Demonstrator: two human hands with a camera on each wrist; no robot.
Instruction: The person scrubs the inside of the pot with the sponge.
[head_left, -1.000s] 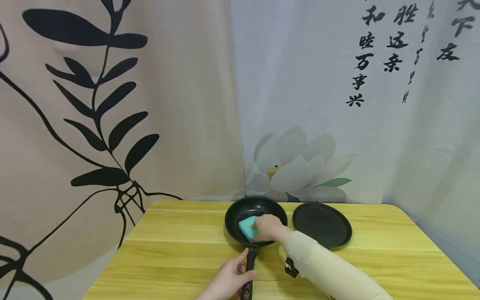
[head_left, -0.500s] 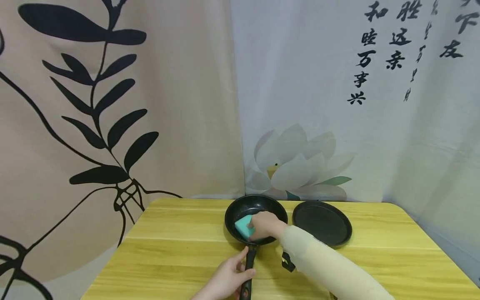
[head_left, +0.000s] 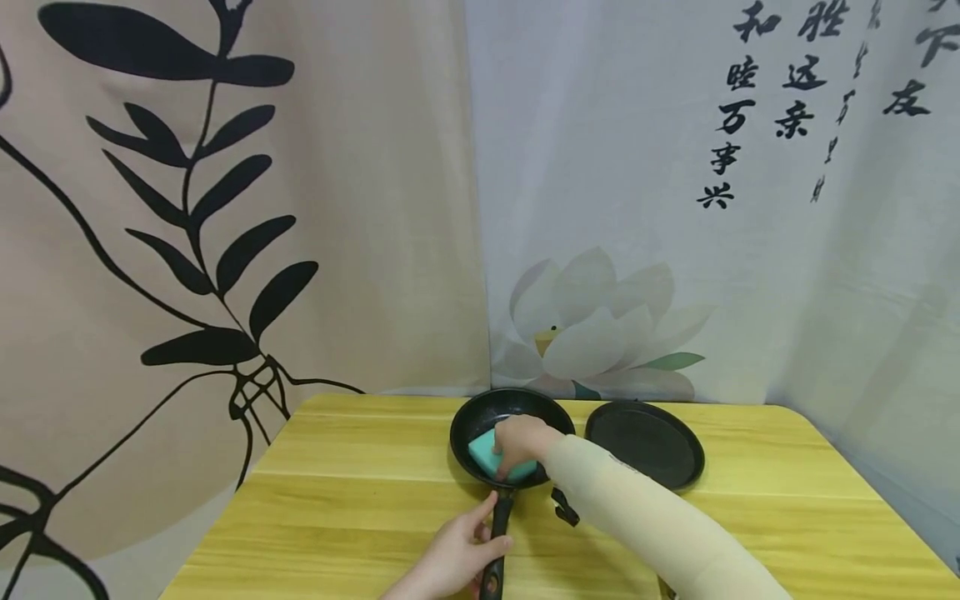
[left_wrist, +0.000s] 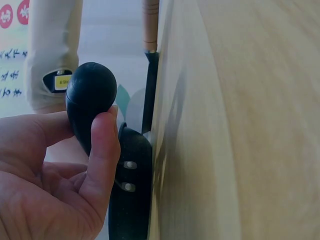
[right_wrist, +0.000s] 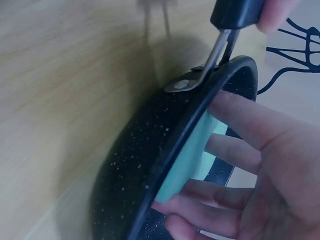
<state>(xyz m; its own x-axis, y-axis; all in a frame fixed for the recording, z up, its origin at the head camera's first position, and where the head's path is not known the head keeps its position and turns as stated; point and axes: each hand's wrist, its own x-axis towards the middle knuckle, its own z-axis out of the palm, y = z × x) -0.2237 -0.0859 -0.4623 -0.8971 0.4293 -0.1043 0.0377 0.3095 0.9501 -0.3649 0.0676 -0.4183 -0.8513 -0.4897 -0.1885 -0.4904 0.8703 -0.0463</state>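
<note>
A black frying pan (head_left: 467, 417) with a speckled inside lies on the wooden table. My left hand (head_left: 450, 550) grips its black handle (head_left: 501, 521), fingers and thumb round it; the left wrist view has the handle's rounded end (left_wrist: 92, 87) close up. Inside the pan, my right hand (head_left: 521, 442) holds a teal sponge (head_left: 482, 452) against the pan's surface. From the right wrist view, the thumb and fingers spread across the sponge (right_wrist: 187, 155), which lies just within the rim. Part of the sponge is hidden under the hand.
To the right of the frying pan lies a flat black round pan (head_left: 645, 446), partly behind my right sleeve (head_left: 645, 512). A wooden handle (left_wrist: 151, 25) shows in the left wrist view. Behind the table (head_left: 360, 500) hangs a printed curtain (head_left: 390, 208).
My right hand has moved slightly left within the frying pan, with the sponge under it. The left hand keeps its grip on the handle. The head view has tilted a little.
</note>
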